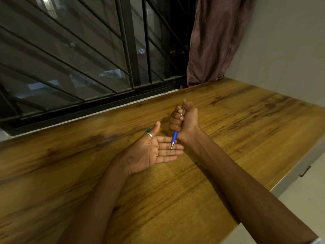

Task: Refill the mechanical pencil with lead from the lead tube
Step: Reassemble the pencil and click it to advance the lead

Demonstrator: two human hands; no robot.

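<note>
Grips a blue pencil [174, 136] upright in the fisted right hand [182, 120], thumb on its top end, metal tip pointing down. Holds the left hand [151, 152] flat and palm up right under that tip, fingers straight, a silver ring [149, 134] on the thumb and a small teal thing [148, 129] half hidden just behind it. Wooden table [228, 120] beneath both hands, barred window [133, 50] beyond them, curtain [216, 41] beyond the right one.

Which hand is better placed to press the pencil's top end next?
Probably the right hand: its fingers grip the pencil tip down, thumb near the top end. The left hand lies open, palm up, under the tip.
</note>
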